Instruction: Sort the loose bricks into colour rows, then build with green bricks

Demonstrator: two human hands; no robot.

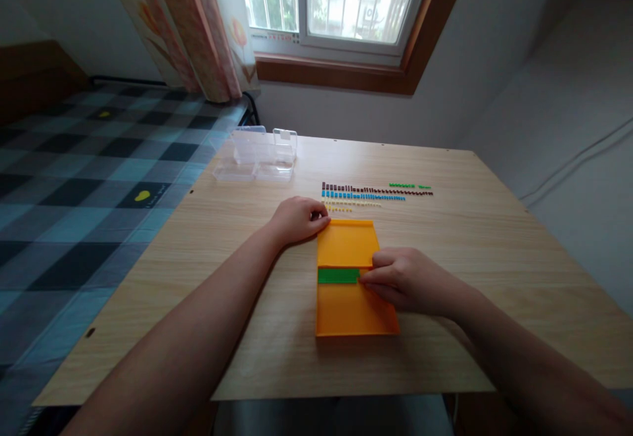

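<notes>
An orange tray (349,311) lies on the wooden table, split by a divider into a far and a near section. Green pieces (337,276) form a strip just on the near side of the divider. My right hand (398,278) reaches over the tray's right edge, its fingers pinched together at the right end of the green strip; what they hold is too small to make out. My left hand (301,218) rests beside the tray's far left corner with curled fingers, the fingertips touching that corner. Whether anything is inside them is hidden.
Beyond the tray lie rows of small brown pieces (378,190), blue pieces (363,196), yellow pieces (351,204) and more green pieces. Clear plastic boxes (257,159) stand at the table's far left. A bed (99,179) is on the left, a window ahead.
</notes>
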